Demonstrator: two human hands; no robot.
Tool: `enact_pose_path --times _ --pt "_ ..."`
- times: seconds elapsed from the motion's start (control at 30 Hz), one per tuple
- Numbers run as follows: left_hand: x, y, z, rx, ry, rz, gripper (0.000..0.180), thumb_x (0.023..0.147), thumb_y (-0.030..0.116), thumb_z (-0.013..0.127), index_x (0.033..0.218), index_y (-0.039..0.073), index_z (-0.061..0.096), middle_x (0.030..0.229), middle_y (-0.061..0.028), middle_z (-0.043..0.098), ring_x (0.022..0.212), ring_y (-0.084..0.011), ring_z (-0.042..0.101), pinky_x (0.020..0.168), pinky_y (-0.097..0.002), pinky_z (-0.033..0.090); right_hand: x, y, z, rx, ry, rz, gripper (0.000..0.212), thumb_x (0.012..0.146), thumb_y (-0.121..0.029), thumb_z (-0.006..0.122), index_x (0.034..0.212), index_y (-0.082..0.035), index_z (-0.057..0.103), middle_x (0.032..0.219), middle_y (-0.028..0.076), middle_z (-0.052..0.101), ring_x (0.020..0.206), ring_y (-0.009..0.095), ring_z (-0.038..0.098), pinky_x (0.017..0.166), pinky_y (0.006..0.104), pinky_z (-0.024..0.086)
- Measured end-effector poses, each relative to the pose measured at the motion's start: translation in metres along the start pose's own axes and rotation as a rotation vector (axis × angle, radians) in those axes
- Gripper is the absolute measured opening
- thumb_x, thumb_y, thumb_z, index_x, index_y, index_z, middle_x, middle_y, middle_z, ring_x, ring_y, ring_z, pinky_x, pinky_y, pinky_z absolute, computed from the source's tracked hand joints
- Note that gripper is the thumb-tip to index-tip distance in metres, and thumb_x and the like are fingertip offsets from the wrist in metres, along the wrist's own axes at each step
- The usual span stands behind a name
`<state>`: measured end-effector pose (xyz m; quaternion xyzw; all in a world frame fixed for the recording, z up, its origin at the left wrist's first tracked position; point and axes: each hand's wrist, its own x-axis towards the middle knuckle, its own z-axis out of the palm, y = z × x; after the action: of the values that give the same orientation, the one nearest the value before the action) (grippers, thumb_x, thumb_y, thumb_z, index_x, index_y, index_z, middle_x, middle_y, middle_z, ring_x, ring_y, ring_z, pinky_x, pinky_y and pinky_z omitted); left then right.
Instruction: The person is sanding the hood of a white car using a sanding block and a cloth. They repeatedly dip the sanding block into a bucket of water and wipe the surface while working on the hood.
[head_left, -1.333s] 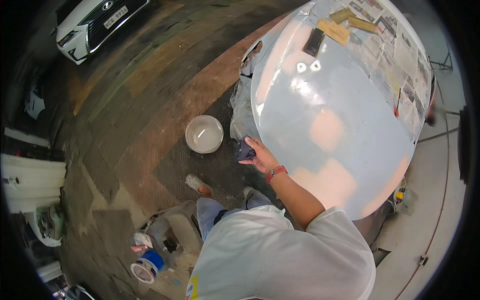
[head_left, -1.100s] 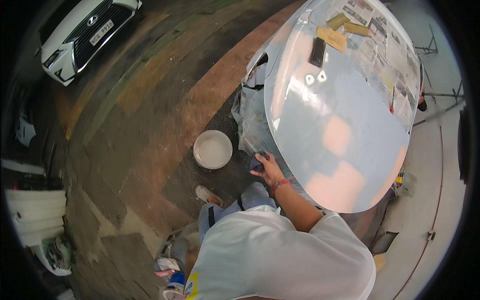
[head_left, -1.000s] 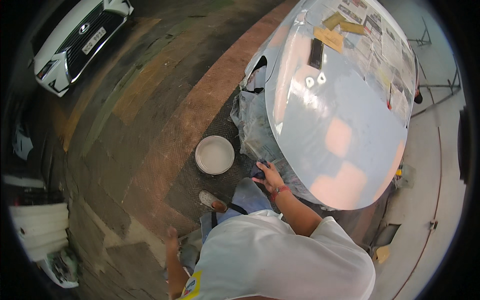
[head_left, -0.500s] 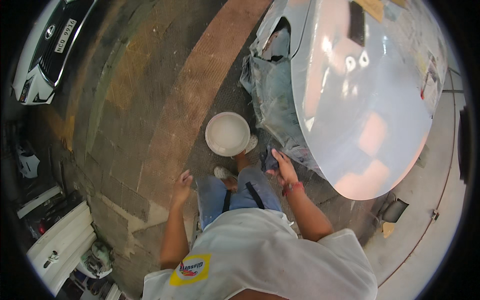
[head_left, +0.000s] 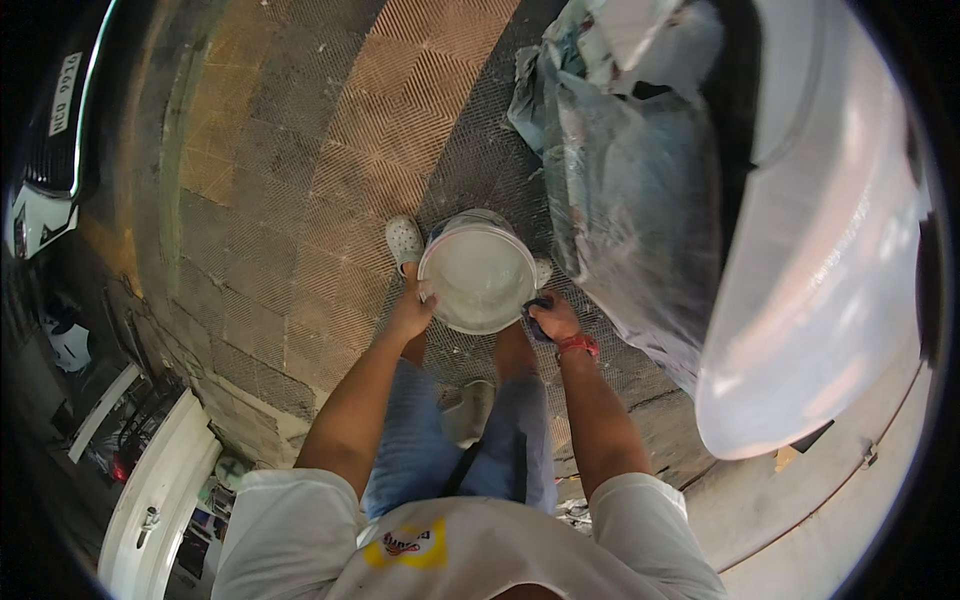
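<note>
Between my feet is a round white bucket (head_left: 480,318) with cloudy, whitish water (head_left: 478,262) in it. My left hand (head_left: 415,306) grips the near left part of its rim, thumb toward the inside. On the opposite side, my right hand (head_left: 556,318) is closed around a crumpled dark cloth (head_left: 540,316) and sits against the right rim. Its fingertips are partly hidden by the cloth, so whether they also hold the rim is unclear.
To the right stands a car body panel (head_left: 800,330), pale grey with pinkish patches, beside translucent plastic sheeting (head_left: 640,200). A textured tile floor (head_left: 390,110) spreads ahead. Another car (head_left: 45,170) is at far left, and a white panel (head_left: 150,490) lies at lower left.
Both hands have come forward and inward to the bucket, my left hand taking its rim. The bucket looks larger and nearer. My view has shifted, and the dark cloth stays in my right hand.
</note>
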<state>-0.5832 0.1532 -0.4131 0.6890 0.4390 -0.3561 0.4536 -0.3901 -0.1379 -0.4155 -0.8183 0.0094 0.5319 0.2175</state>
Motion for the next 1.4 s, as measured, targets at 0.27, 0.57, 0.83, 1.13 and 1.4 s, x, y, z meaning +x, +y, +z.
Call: enact_pose_path --times 0.27,0.57,0.83,1.13,1.4 --pt "0.142 -0.004 0.003 0.303 -0.032 -0.007 0.067 0.103 0.035 0.072 0.159 0.006 0.049 0.149 -0.0222 0.064 0.140 -0.0404 0.061 0.120 -0.0486 0.048 0.102 0.065 0.052 0.176 -0.231 0.369 0.109 0.074 -0.041 0.084 0.163 0.003 0.039 0.147 0.028 0.064 0.132 0.039 0.066 0.111 0.0440 0.053" --pt "0.167 0.031 -0.031 0.096 0.168 0.146 0.038 0.098 0.025 0.078 0.128 0.005 0.065 0.124 -0.0188 0.072 0.117 -0.0385 0.071 0.102 -0.0485 0.055 0.097 0.069 0.064 0.459 -0.104 0.276 0.082 0.081 -0.034 0.084 0.148 0.002 0.055 0.125 0.020 0.072 0.110 0.034 0.072 0.096 0.0414 0.058" --pt "0.224 0.120 -0.096 0.160 0.251 0.465 0.042 0.099 0.028 0.076 0.132 0.004 0.066 0.123 -0.0221 0.072 0.117 -0.0407 0.069 0.104 -0.0491 0.054 0.096 -0.035 0.044 0.934 0.100 0.248 0.068 0.088 -0.022 0.075 0.149 0.000 0.055 0.123 0.012 0.072 0.106 0.024 0.071 0.093 0.0355 0.057" --pt "0.284 0.170 -0.132 0.293 0.442 0.678 0.047 0.103 0.020 0.066 0.148 0.006 0.059 0.126 -0.0236 0.067 0.119 -0.0420 0.066 0.104 -0.0500 0.054 0.115 -0.122 0.048 1.095 0.282 0.050 0.064 0.094 -0.006 0.074 0.154 -0.003 0.051 0.134 0.012 0.068 0.118 0.022 0.066 0.103 0.0336 0.053" --pt "0.289 0.140 -0.105 0.348 0.623 0.705 0.055 0.106 0.015 0.062 0.159 0.013 0.050 0.124 -0.0230 0.066 0.111 -0.0430 0.065 0.101 -0.0522 0.054 0.238 -0.193 0.039 0.087 0.435 -0.512 0.033 0.094 -0.012 0.076 0.126 -0.006 0.069 0.124 0.022 0.070 0.124 0.043 0.064 0.106 0.0522 0.051"
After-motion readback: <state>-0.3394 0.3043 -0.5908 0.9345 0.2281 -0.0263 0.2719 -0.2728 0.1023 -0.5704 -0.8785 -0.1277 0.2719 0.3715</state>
